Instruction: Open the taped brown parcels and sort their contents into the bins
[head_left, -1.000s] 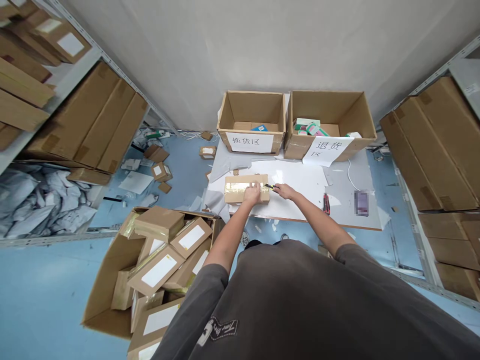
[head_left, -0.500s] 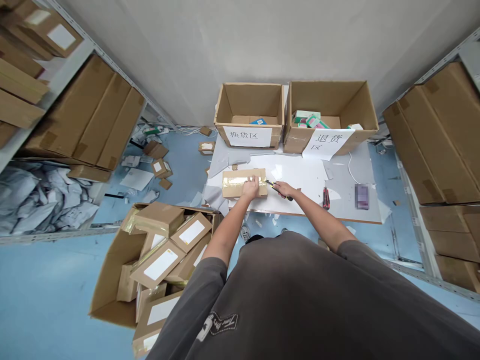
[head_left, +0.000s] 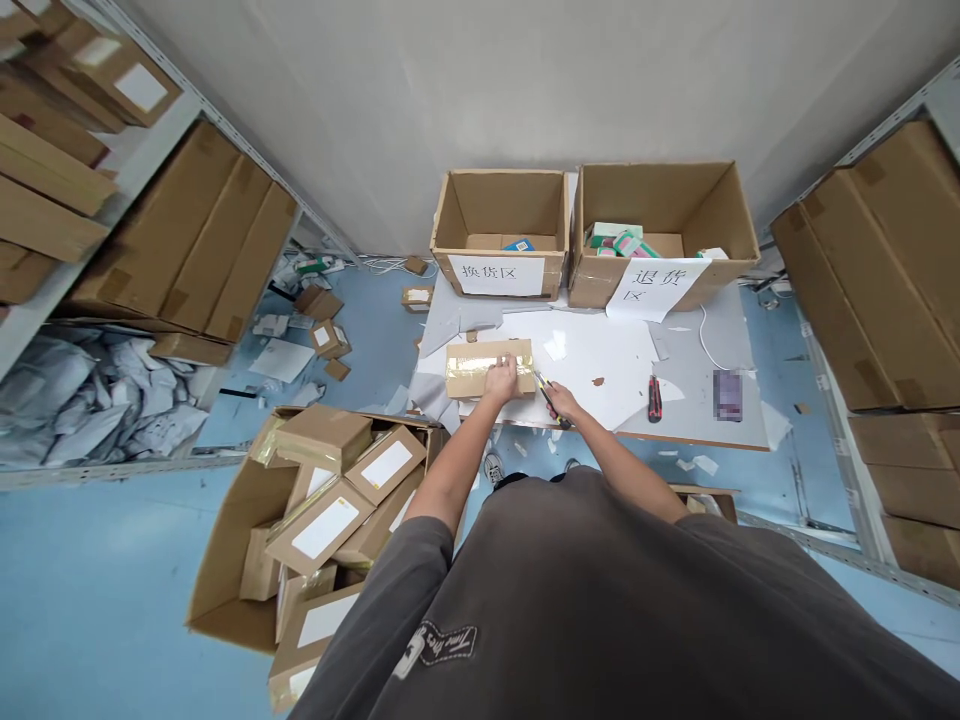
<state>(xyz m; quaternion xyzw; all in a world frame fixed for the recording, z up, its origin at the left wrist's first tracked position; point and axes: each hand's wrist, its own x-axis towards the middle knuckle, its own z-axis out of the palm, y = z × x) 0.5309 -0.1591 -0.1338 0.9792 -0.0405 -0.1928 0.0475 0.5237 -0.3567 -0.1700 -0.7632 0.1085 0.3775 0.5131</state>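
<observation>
A taped cardboard box (head_left: 469, 375) lies near the table's front edge, with shiny tape along its top. My left hand (head_left: 502, 378) presses on the right part of this box and holds it, its fingers bent over the top. In my right hand (head_left: 561, 402) is a yellow-and-black utility knife (head_left: 545, 384), gripped by its handle. The knife's front end points up and left at the box's right end; whether the blade touches the cardboard cannot be made out. A second, red-and-black utility knife (head_left: 655, 399) rests on the table farther right.
Two open cartons with paper signs, the left one (head_left: 501, 272) and the right one (head_left: 592, 285), stand at the table's back. A phone-like item (head_left: 727, 395), blurred out, lies on the right. A large carton (head_left: 225, 570) full of parcels stands at left. Shelves flank both sides.
My right hand has moved left and closer to my body, with the knife now steeper at the box's right end. My left hand stays on the box.
</observation>
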